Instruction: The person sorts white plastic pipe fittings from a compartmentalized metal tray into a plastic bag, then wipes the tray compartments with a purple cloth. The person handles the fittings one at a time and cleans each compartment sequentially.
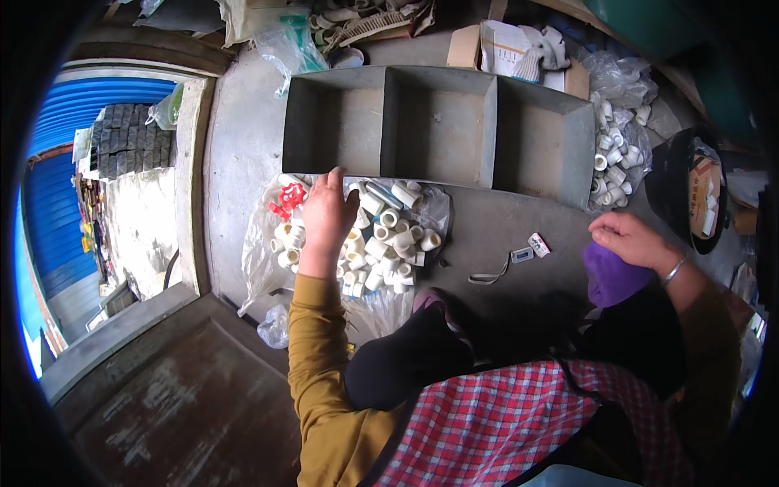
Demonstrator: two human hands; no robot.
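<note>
My left hand [329,213] hovers over a heap of white plastic pipe fittings [380,247] lying on a clear plastic bag [264,235]. Its thumb stands apart from the fingers, and no object shows in it. A red handwheel [290,199] lies just left of this hand, at the heap's far edge. Beyond the heap is a grey metal tray [438,174] with three compartments that look bare inside. My right hand [625,239] lies over a purple cloth [613,276] at my right knee, fingers stretched out, a bangle at the wrist.
A second bag of white fittings [613,158] sits at the tray's right end. Beside it stands a black bucket [690,191]. A small device with a strap [522,255] and a small box [539,245] lie on the floor. A carton [503,49] with gloves [544,53] stands behind the tray.
</note>
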